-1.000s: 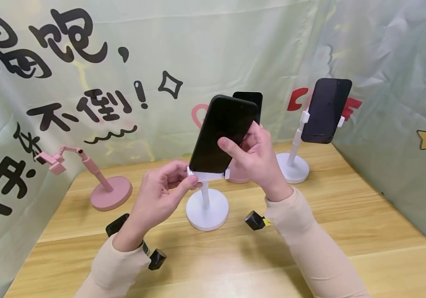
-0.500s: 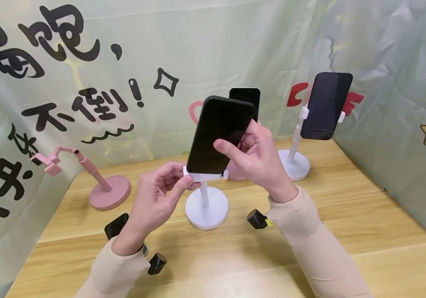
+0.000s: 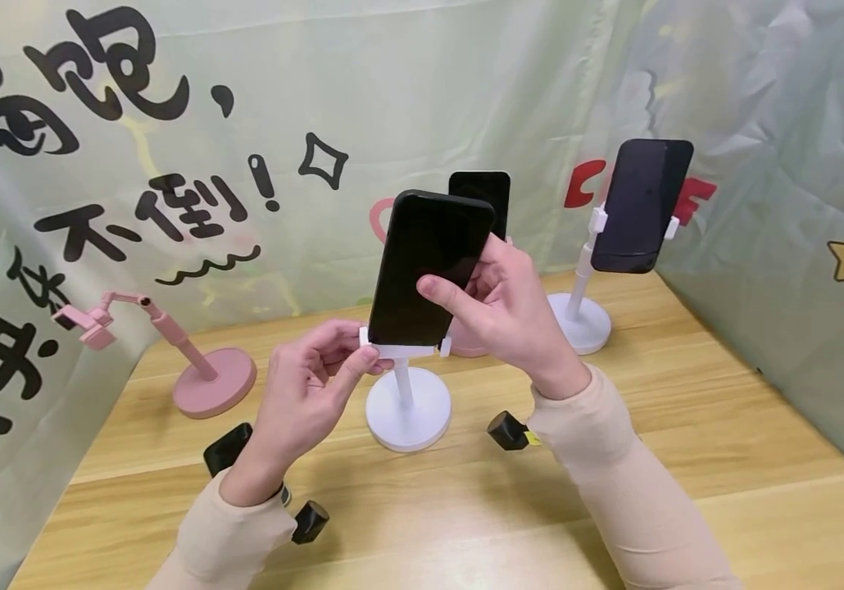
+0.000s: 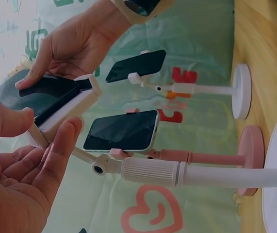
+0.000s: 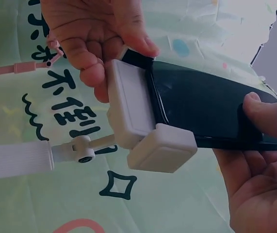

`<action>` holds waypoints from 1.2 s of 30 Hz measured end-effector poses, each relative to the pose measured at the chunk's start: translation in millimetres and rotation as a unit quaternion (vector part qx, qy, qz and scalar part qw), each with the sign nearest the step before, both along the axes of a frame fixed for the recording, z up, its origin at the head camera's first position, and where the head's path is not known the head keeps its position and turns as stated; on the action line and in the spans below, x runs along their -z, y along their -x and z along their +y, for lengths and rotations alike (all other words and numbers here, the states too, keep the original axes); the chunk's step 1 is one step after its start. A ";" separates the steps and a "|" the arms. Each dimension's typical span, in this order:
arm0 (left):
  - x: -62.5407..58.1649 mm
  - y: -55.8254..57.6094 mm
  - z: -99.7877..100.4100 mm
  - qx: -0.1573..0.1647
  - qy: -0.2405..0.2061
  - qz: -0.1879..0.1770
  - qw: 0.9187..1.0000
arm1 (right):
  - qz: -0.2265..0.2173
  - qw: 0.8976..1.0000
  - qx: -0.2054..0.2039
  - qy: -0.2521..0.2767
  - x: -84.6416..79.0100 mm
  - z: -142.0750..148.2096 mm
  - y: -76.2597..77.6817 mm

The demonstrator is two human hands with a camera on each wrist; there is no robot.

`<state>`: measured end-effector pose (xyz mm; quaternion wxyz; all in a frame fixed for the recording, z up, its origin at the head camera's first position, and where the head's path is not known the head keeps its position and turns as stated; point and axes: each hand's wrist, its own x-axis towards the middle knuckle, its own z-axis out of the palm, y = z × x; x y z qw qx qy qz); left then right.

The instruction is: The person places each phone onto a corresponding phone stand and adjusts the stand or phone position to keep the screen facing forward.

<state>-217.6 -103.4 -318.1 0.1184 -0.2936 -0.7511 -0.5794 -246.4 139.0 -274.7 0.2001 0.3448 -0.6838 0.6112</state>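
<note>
We see a black phone (image 3: 422, 246) near the middle of the scene, raised above the table and tilted, its upper end leaning right. Its lower end meets the white clamp (image 3: 409, 351) and lies between the clamp's two arms. The right hand (image 3: 514, 315) grips this phone along its right side, thumb laid across the dark screen and fingers behind. Our left hand (image 3: 307, 397) pinches the clamp at its left end, the thumb in front and fingers behind. The clamp tops a white stand (image 3: 409, 414) whose round base stands on the wooden table (image 3: 407, 533) between our forearms.

Just beyond, partly hidden by the raised phone, a pink stand (image 4: 201, 157) holds a second phone (image 4: 123, 131). Farther right, another white stand (image 3: 579, 324) carries a third phone (image 3: 642, 205), upright and slightly tilted. At the far left we have a bent-arm pink stand (image 3: 214, 383), its clamp reaching left.

Beige sleeves (image 3: 628, 492) cover our forearms, and small black devices (image 3: 309, 522) show beside both wrists. On the far side hangs a pale green cloth (image 3: 422, 98) with black lettering, a pink heart and, at right, a yellow star.
</note>
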 end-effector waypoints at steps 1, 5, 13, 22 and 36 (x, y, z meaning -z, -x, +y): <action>0.2 0.2 -0.3 -0.001 0.000 0.001 1.000 | -0.006 1.000 0.000 -0.004 0.0 -0.6 -0.1; 1.0 1.3 -1.1 -0.003 0.004 0.008 1.000 | -0.032 0.999 -0.003 -0.018 0.3 -2.8 0.4; 0.6 2.9 1.9 -0.004 0.011 0.024 1.000 | -0.067 0.997 -0.029 -0.025 0.5 -0.3 3.4; 3.6 3.4 -0.7 0.001 -0.009 0.037 0.999 | -0.107 0.990 -0.081 -0.031 2.2 -4.6 7.3; 0.8 2.3 -5.3 -0.001 0.018 0.019 1.000 | -0.065 0.997 -0.041 0.018 -10.2 -6.3 -7.3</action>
